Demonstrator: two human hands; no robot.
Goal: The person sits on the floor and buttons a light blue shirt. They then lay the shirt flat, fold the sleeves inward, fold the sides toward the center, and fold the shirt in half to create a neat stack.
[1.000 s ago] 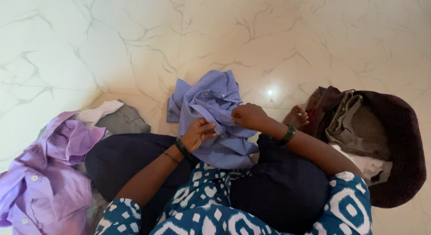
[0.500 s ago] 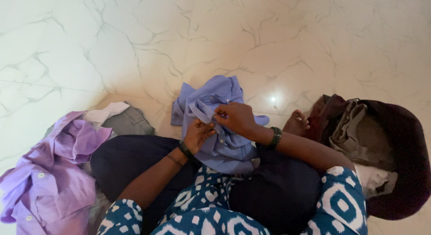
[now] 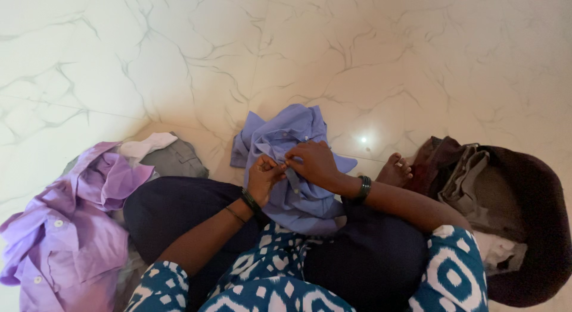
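A crumpled periwinkle-blue buttoned shirt (image 3: pixel 286 136) lies over my lap and onto the floor. My left hand (image 3: pixel 263 176) pinches its fabric near the middle. Right beside it, my right hand (image 3: pixel 313 163) grips the same fold, fingertips nearly touching the left hand's. Both wrists wear dark bangles. My legs are crossed under dark trousers (image 3: pixel 179 208).
A lilac shirt (image 3: pixel 65 228) lies heaped at my left with a grey garment (image 3: pixel 173 160) and a white cloth behind it. At my right a dark round basket (image 3: pixel 536 228) holds brown and khaki clothes. My bare foot (image 3: pixel 396 169) rests next to it. White marble floor (image 3: pixel 357 50) stretches ahead.
My right hand has moved left across the blue shirt to meet my left hand. The shirt has bunched up a little between them.
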